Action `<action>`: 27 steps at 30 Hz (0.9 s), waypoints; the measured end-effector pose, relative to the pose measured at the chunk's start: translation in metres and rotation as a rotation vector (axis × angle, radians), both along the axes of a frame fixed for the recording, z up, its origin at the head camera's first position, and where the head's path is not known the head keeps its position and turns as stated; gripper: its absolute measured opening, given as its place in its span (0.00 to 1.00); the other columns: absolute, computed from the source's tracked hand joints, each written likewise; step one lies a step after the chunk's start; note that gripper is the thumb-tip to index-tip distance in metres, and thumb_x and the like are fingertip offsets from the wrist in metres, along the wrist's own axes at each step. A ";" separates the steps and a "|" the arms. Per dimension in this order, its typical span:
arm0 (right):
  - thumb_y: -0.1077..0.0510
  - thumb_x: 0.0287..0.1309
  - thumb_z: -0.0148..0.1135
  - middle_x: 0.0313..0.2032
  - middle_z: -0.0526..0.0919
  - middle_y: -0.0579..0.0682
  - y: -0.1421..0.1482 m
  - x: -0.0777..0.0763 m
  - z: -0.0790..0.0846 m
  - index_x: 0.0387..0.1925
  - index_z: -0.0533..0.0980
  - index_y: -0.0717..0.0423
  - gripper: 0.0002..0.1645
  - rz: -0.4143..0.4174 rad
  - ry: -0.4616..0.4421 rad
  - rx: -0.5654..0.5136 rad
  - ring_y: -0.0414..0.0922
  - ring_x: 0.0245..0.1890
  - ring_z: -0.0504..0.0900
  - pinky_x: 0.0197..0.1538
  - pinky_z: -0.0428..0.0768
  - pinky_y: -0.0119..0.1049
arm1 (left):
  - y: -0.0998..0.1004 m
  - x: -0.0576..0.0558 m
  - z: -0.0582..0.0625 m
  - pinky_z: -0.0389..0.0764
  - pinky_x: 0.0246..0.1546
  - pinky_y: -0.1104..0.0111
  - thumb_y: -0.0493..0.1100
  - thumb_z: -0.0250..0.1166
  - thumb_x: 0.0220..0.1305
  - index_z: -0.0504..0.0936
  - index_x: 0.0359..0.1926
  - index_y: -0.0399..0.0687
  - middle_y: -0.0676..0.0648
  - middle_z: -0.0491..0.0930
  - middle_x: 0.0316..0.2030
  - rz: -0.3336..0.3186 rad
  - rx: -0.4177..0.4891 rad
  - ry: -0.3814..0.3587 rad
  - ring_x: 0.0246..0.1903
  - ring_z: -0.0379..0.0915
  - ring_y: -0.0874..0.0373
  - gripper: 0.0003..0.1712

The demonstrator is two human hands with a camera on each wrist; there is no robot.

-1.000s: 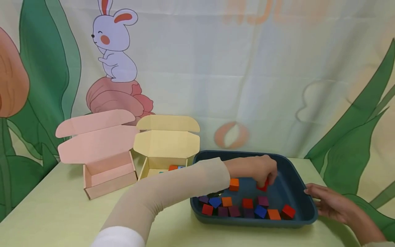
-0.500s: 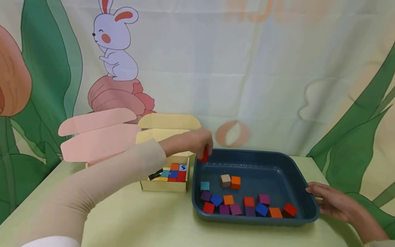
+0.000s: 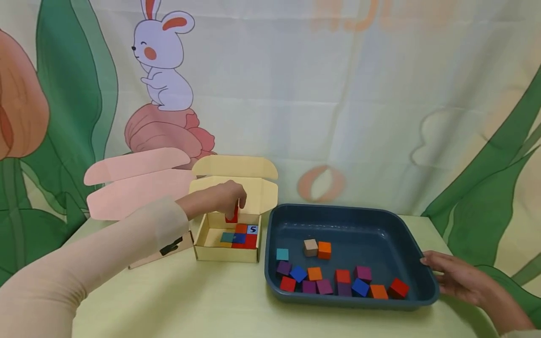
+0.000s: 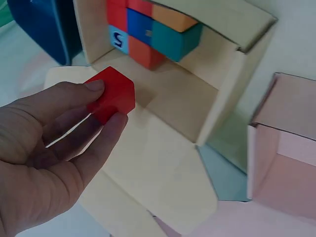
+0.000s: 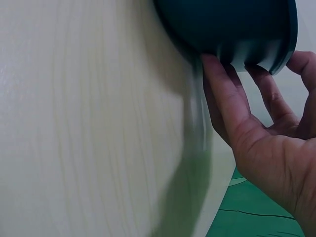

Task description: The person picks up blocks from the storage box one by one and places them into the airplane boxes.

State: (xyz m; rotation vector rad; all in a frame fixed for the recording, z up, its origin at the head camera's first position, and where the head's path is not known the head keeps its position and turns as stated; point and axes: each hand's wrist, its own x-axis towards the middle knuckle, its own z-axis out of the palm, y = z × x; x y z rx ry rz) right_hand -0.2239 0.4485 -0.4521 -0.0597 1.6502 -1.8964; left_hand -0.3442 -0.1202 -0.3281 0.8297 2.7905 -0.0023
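Left hand (image 3: 228,195) pinching a red cube (image 4: 113,94) between thumb and fingertips, over the open yellow cardboard box (image 3: 227,255) containing grouped cubes (image 3: 239,238); right hand (image 3: 458,279) gripping the end of the dark-blue tray (image 3: 355,249) of loose cubes (image 3: 343,276).

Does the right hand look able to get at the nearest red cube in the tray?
Probably yes: the right hand is at the outside of the tray, whose wall stands between it and the red cube, but over that wall the way looks free.
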 end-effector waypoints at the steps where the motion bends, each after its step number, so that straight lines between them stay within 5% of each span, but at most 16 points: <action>1: 0.54 0.81 0.39 0.54 0.77 0.41 0.000 0.000 -0.001 0.57 0.67 0.42 0.12 -0.003 -0.001 0.004 0.45 0.55 0.82 0.57 0.81 0.46 | -0.002 -0.001 -0.003 0.83 0.33 0.68 0.28 0.77 0.48 0.87 0.41 0.37 0.46 0.84 0.35 0.011 -0.002 0.001 0.33 0.75 0.54 0.16; 4: 0.53 0.81 0.39 0.53 0.77 0.41 0.000 0.000 -0.003 0.63 0.61 0.48 0.16 -0.021 0.012 0.029 0.45 0.55 0.82 0.56 0.82 0.47 | -0.007 -0.002 -0.011 0.83 0.31 0.68 0.28 0.78 0.45 0.87 0.35 0.40 0.47 0.82 0.31 0.036 -0.019 0.005 0.32 0.73 0.53 0.14; 8: 0.53 0.80 0.41 0.53 0.75 0.41 -0.001 0.000 -0.003 0.74 0.42 0.63 0.34 -0.043 0.014 0.090 0.44 0.54 0.82 0.56 0.82 0.48 | -0.009 -0.002 -0.021 0.82 0.28 0.69 0.26 0.77 0.43 0.86 0.32 0.42 0.48 0.80 0.30 0.049 -0.038 0.007 0.32 0.72 0.53 0.14; 12: 0.53 0.80 0.40 0.54 0.74 0.41 0.000 -0.001 -0.002 0.75 0.30 0.68 0.42 -0.037 0.010 0.104 0.44 0.55 0.82 0.58 0.81 0.48 | -0.009 -0.002 -0.033 0.81 0.28 0.68 0.24 0.75 0.43 0.86 0.32 0.40 0.47 0.80 0.30 0.035 -0.011 0.018 0.32 0.72 0.54 0.14; 19: 0.51 0.80 0.40 0.54 0.75 0.42 0.000 0.000 0.000 0.74 0.39 0.64 0.37 -0.036 -0.009 0.106 0.44 0.55 0.81 0.57 0.81 0.48 | -0.011 0.000 -0.048 0.81 0.31 0.66 0.28 0.79 0.44 0.84 0.31 0.37 0.46 0.80 0.28 0.014 0.126 0.081 0.32 0.73 0.53 0.13; 24: 0.53 0.81 0.38 0.54 0.77 0.44 0.001 0.001 0.003 0.63 0.65 0.48 0.17 -0.012 -0.010 0.031 0.45 0.56 0.81 0.57 0.82 0.45 | -0.015 0.003 -0.055 0.80 0.30 0.66 0.28 0.80 0.44 0.84 0.28 0.38 0.47 0.79 0.25 0.040 0.210 0.101 0.29 0.73 0.53 0.13; 27: 0.55 0.81 0.38 0.55 0.78 0.45 0.001 0.002 0.004 0.54 0.72 0.40 0.15 0.011 -0.020 -0.020 0.47 0.56 0.82 0.57 0.81 0.46 | -0.018 0.006 -0.059 0.81 0.30 0.66 0.27 0.79 0.46 0.85 0.27 0.38 0.46 0.81 0.26 0.076 0.257 0.080 0.30 0.73 0.53 0.10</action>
